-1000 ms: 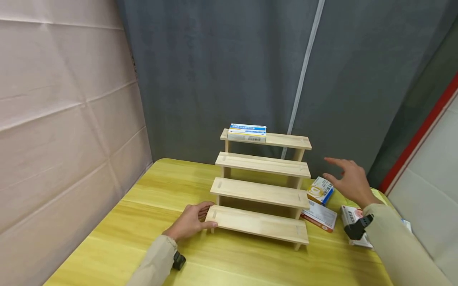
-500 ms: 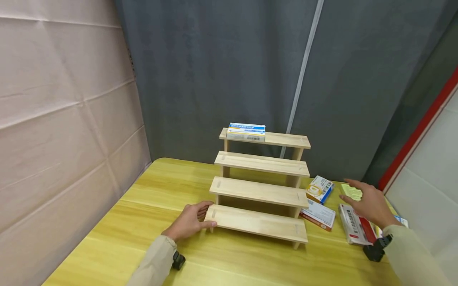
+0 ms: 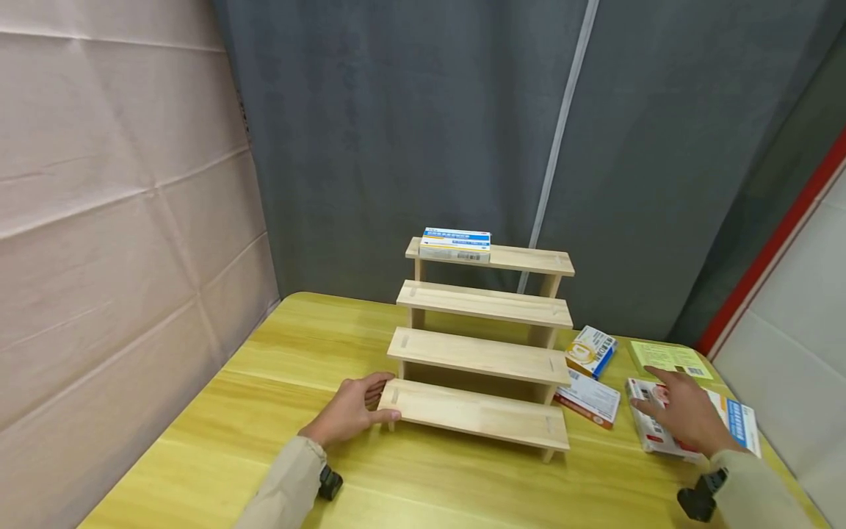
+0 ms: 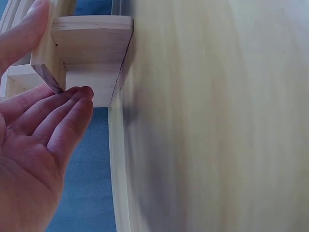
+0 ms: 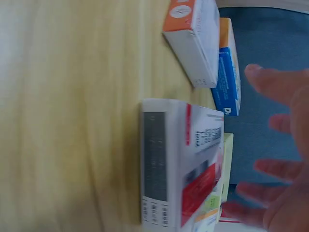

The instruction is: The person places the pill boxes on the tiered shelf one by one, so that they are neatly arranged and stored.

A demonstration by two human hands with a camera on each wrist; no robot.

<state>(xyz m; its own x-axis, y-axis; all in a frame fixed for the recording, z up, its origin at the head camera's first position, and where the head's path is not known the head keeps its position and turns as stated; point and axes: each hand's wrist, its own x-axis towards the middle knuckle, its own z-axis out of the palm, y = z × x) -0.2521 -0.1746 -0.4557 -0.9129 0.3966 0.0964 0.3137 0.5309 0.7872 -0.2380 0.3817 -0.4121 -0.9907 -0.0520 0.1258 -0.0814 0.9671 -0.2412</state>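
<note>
My left hand (image 3: 350,411) grips the left end of the lowest step of a four-tier-looking wooden display stand (image 3: 482,356). In the left wrist view its thumb (image 4: 30,31) lies along one face of the step and the fingers (image 4: 58,113) reach round the other. My right hand (image 3: 690,411) hovers with spread fingers above a red-and-white medicine box (image 5: 203,164), holding nothing. Beside that box lies a blue-and-white medicine box (image 3: 743,422), partly hidden by the hand. A yellow-green box (image 3: 667,358) lies just behind them.
A blue-and-white medicine box (image 3: 456,242) sits at the left of the top step. Right of the stand, an orange-and-blue box (image 3: 591,351) and a white box with a red-brown edge (image 3: 591,397) lie on the wooden table (image 3: 264,411). A grey curtain (image 3: 396,132) hangs behind.
My right hand has moved right and down, from beside the stand to over the boxes at the table's right. My left hand stays on the lowest step.
</note>
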